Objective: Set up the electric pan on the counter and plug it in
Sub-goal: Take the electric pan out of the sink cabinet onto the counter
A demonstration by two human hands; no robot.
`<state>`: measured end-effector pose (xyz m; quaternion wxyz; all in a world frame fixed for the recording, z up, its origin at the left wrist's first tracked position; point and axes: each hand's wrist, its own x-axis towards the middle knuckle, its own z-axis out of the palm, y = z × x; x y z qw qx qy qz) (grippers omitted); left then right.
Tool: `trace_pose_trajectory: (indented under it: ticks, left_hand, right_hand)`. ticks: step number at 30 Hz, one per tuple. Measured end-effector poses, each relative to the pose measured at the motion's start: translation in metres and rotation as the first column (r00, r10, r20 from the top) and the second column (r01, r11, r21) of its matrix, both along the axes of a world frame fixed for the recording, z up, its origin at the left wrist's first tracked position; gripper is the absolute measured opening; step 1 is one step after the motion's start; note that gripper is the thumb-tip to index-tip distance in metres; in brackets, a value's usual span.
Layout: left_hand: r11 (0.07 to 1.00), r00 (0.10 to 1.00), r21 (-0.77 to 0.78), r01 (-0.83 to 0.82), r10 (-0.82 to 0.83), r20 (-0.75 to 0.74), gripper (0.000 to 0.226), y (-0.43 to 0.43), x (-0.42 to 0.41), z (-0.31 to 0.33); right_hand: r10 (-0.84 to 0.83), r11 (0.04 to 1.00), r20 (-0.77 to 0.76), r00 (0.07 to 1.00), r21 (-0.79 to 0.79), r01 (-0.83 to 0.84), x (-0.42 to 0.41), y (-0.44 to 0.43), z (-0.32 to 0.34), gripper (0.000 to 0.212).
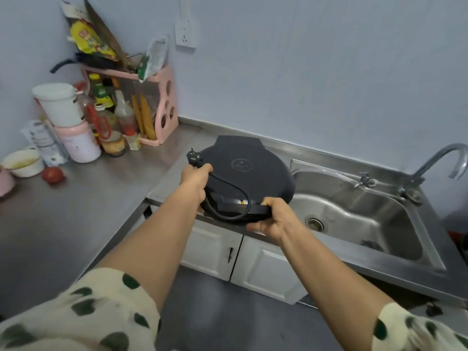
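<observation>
Both hands are gripping a round black electric pan, steadying it over the steel counter beside the sink. The left hand is also pinching its plug, pointing toward the white wall socket at eleven o'clock. The right hand is clasping the pan's front handle.

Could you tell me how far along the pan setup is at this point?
Done: the pan has reached the counter beside the sink. In hand: the left hand grips its edge and the plug, and the right hand holds the handle. Left: letting go and putting the plug into the wall socket.
</observation>
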<state>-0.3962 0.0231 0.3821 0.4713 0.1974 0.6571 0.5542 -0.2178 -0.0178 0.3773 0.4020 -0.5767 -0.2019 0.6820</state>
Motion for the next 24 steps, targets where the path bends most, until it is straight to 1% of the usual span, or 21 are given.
trace_pose_trajectory:
  ticks: [2, 4, 8, 12, 14, 18, 24]
  left_hand:
    - [1.000, 1.000, -0.011, -0.005, 0.005, 0.011, 0.020, 0.028, -0.017, -0.005]
    - [1.000, 1.000, -0.015, 0.003, -0.002, 0.021, 0.018, 0.051, -0.030, -0.011]
    - [0.999, 1.000, -0.031, 0.024, -0.023, 0.011, 0.027, 0.101, -0.059, -0.034]
    - [0.998, 0.999, -0.044, 0.042, -0.041, 0.035, 0.015, 0.148, -0.085, -0.054]
    - [0.995, 0.997, -0.085, 0.061, -0.057, 0.043, 0.010, 0.173, -0.101, -0.066]
    - [0.991, 0.993, -0.078, 0.112, -0.108, 0.053, 0.009, 0.205, -0.119, -0.085]
    - [0.985, 0.986, -0.050, 0.165, -0.163, 0.036, 0.009, 0.243, -0.136, -0.100]
  right_hand:
    - [-0.014, 1.000, 0.006, 1.000, -0.004, 0.014, -0.017, 0.029, -0.006, 0.016]
    - [-0.027, 1.000, 0.018, 0.999, -0.003, 0.027, -0.030, 0.051, -0.016, 0.015]
    - [-0.035, 0.999, 0.019, 0.999, 0.015, 0.035, -0.061, 0.096, -0.035, 0.017]
    - [-0.059, 0.998, 0.020, 0.998, 0.006, 0.059, -0.090, 0.138, -0.057, 0.016]
    - [-0.095, 0.995, 0.000, 0.996, -0.011, 0.095, -0.106, 0.159, -0.070, 0.019]
    - [-0.171, 0.985, -0.082, 0.982, -0.020, 0.170, -0.126, 0.184, -0.091, 0.031]
    - [-0.219, 0.976, -0.100, 0.971, -0.033, 0.216, -0.143, 0.215, -0.113, 0.032]
